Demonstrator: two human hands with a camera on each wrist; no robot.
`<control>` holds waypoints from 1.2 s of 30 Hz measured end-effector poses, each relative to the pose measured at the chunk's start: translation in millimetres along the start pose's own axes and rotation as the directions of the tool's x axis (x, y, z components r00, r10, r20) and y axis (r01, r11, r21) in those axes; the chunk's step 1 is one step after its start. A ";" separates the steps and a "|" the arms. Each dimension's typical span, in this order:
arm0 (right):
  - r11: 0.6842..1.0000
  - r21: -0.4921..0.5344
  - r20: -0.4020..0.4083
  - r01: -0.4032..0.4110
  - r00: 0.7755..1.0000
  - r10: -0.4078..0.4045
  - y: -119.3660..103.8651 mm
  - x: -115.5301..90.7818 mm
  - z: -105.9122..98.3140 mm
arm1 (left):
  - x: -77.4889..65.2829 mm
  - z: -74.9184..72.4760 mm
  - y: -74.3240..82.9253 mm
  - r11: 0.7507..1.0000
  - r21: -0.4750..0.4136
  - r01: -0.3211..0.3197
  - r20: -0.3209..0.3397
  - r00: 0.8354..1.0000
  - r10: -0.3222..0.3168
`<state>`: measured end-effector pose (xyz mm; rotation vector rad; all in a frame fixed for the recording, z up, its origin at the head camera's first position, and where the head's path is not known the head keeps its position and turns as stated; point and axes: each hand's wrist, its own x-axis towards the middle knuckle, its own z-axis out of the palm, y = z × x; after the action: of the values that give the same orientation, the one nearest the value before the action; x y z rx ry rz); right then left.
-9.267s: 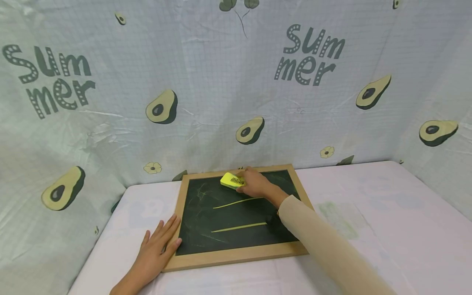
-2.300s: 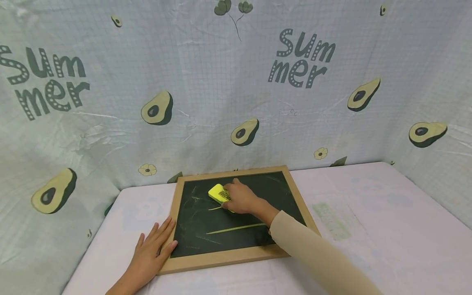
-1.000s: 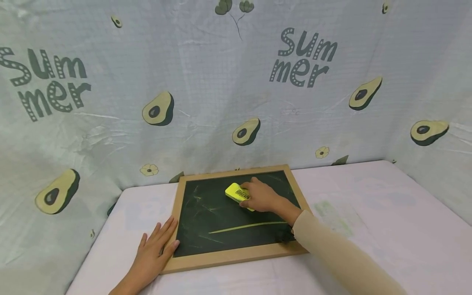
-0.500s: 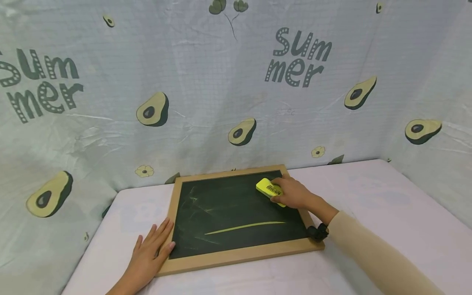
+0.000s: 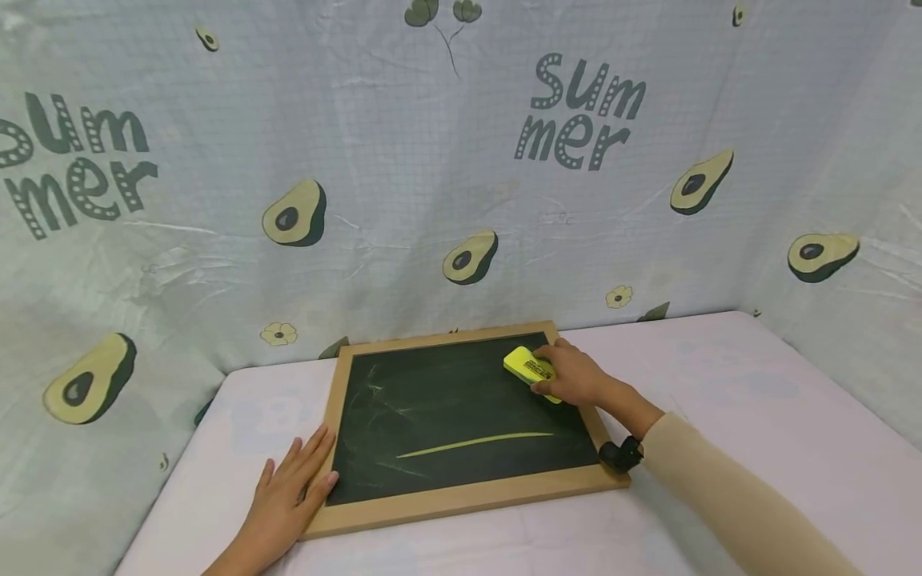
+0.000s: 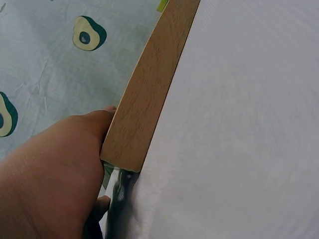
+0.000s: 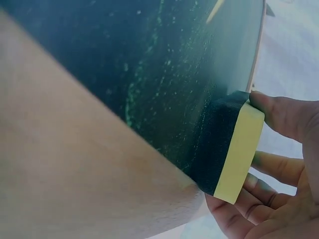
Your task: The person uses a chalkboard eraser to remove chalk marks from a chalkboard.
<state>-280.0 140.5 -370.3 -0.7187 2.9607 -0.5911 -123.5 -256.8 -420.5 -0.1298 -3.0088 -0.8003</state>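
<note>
A wood-framed chalkboard (image 5: 439,400) lies on the table, with one yellow chalk line (image 5: 475,444) across its lower half and faint smudges at its left. Near the board's upper right, my right hand (image 5: 576,374) grips a yellow eraser (image 5: 529,364) between thumb and fingers. From the right wrist, the eraser (image 7: 239,154) shows its dark pad against the board (image 7: 164,74). My left hand (image 5: 284,496) rests with straight fingers on the left side of the frame (image 5: 461,502). In the left wrist view this hand (image 6: 55,169) touches the frame's corner (image 6: 149,89).
White cloth covers the table (image 5: 706,432) on both sides of the board. Behind it hangs a pale curtain (image 5: 403,176) printed with avocados and lettering. A black device (image 5: 623,454) sits at my right wrist, over the frame's lower right corner.
The upper chalk line, there in the oldest frame and partly covered later, is gone. My right hand has moved right with the eraser, barely shifting in the last half second. My left hand stays put.
</note>
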 end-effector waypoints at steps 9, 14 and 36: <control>0.999 -0.032 -0.004 0.017 1.000 -0.017 -12.4 7.8 8.5 | -1.9 -1.8 -2.1 0.999 0.005 0.041 0.028 0.999 -0.041; 0.999 -0.041 0.010 0.036 0.999 -0.036 -27.5 13.8 13.1 | -1.5 -1.2 -0.7 0.999 0.001 0.049 0.033 0.998 -0.049; 0.984 -0.103 0.094 0.142 0.987 -0.133 -121.5 48.2 47.6 | 1.2 -0.7 3.8 1.000 0.008 0.028 0.018 0.999 -0.028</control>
<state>-264.4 2.3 -366.7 -0.9396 2.8985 -0.3945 -124.3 -253.7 -417.9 -0.0955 -3.0374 -0.7936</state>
